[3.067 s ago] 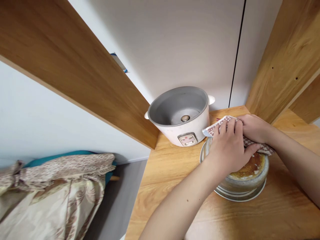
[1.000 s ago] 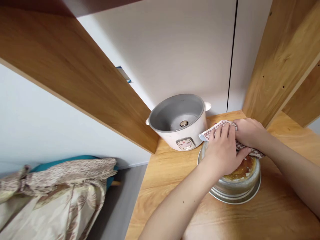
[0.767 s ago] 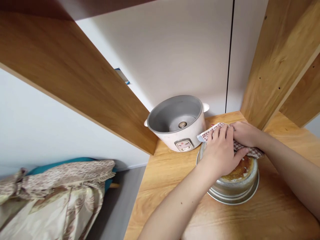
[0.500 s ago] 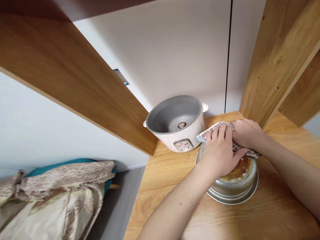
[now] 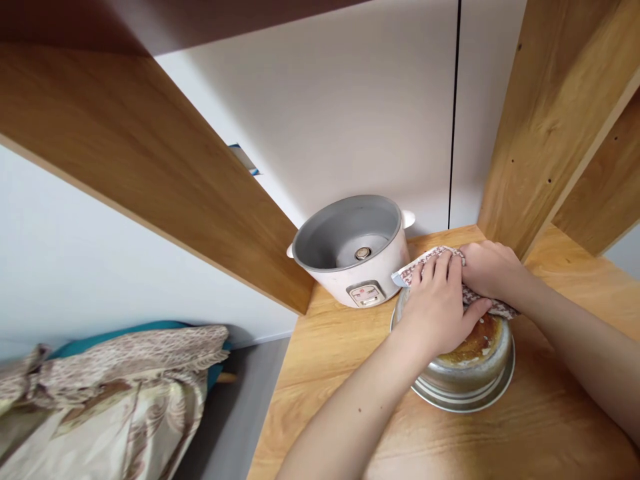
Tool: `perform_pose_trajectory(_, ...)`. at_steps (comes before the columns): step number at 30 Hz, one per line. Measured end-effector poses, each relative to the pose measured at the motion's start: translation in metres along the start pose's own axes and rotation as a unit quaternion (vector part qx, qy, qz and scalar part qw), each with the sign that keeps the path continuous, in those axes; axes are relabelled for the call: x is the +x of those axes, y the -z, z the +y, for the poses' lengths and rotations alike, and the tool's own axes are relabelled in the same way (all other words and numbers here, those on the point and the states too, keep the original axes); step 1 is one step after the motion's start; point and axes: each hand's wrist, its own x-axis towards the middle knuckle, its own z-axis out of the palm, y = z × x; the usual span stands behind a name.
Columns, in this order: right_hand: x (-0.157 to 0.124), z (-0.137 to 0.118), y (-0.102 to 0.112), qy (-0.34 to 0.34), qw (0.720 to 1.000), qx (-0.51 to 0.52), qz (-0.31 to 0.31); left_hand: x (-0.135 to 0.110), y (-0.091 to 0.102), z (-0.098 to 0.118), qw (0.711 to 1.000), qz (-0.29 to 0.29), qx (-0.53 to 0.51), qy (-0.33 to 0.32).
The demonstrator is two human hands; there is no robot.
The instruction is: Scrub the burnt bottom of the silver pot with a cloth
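An upturned metal inner pot with a brown, stained bottom rests on the wooden table. A red-and-white patterned cloth lies across its top. My left hand presses flat on the cloth and the pot, fingers stretched out together. My right hand sits at the pot's far side, fingers curled on the cloth. Just left of the hands stands a white rice cooker body, with no pot in it and no lid.
A slanted wooden shelf board runs above the table's left side, and a wooden upright stands at the right. A white wall is behind. On the lower left lies a beige patterned pillow on teal bedding.
The hands and cloth have stayed on the pot, shifting only slightly over it. The view has drifted a little.
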Motion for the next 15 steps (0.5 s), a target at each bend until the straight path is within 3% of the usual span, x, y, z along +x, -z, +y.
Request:
perform_pose_trajectory(3, 0.0010, 0.0013, -0.0011, 0.001, 1.000, 0.000, -0.003, -0.0001, -0.0002, 0.0001, 1.000, -0.004, 0.003, -0.003)
perform_pose_trajectory(8, 0.0035, 0.0048, -0.0017, 0.081, 0.996, 0.006, -0.029, -0.0007, -0.0005, -0.0001, 1.000, -0.004, 0.008, -0.005)
perform_pose_trajectory(15, -0.0012, -0.0005, 0.0000, -0.012, 1.000, -0.009, -0.003, 0.0008, 0.0009, 0.0004, 1.000, -0.006, 0.007, -0.005)
